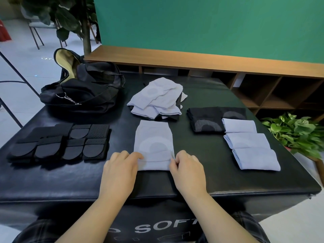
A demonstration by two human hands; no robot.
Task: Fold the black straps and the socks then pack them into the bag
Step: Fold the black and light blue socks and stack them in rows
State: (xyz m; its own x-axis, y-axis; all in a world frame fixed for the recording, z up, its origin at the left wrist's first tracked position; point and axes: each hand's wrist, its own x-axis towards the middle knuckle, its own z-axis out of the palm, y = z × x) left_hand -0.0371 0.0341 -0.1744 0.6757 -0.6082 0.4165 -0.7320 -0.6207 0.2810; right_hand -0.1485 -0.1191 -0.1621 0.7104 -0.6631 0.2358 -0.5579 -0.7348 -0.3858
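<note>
Sock [154, 146] flat between hands, edges pinched.

pale blue socks [154, 146], black straps [59, 144], black bag [84, 92], green wall [210, 25].

- both forearms are bare, no sleeves showing, no watch or rings as far as I can see
- left hand [121, 172] and right hand [188, 170] are bare too, no gloves
- dark plaid trousers [35, 230] showing at the bottom corners, thin pale check lines
</note>
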